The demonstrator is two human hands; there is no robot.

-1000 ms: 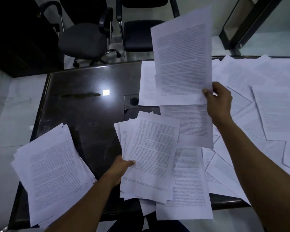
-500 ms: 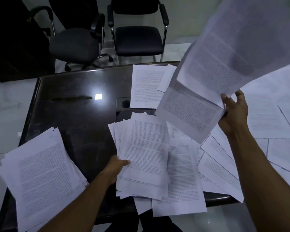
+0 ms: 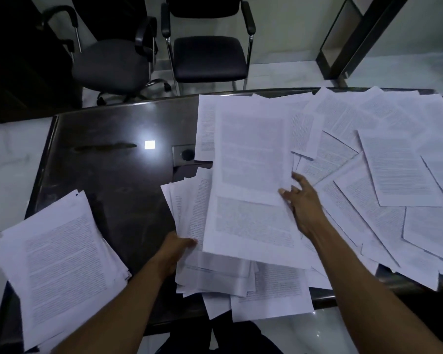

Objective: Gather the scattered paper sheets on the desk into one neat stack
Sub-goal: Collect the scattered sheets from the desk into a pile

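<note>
Holding the near pile steady, my left hand (image 3: 175,247) sits at the left edge of the loose heap of white printed sheets (image 3: 215,274) in front of me, thumb on top of the paper and the other fingers hidden under it, so it grips that edge. My right hand (image 3: 301,200) is over the middle of the dark glossy desk (image 3: 108,175), fingers spread and nearly straight, touching the right edge of the two white printed pages (image 3: 251,175) that lie on top of the heap; I can't tell whether the thumb is tucked under them. Those pages are blurred, the upper one overlapping the lower, both lying lengthways away from me.

Off to my left, at the desk's near corner, sits the thick stack of white printed paper (image 3: 62,264), roughly squared, hanging a little over the edge. To my right the scattered white sheets (image 3: 394,169) fan across the whole right half of the desk, overlapping at every angle, some poking past the near edge.

Beyond the far edge stand a grey swivel chair (image 3: 113,62) and, just beside it, a black chair with chrome legs (image 3: 210,57). A square of light (image 3: 149,144) glints on the desk, near a small round grommet (image 3: 187,155).
</note>
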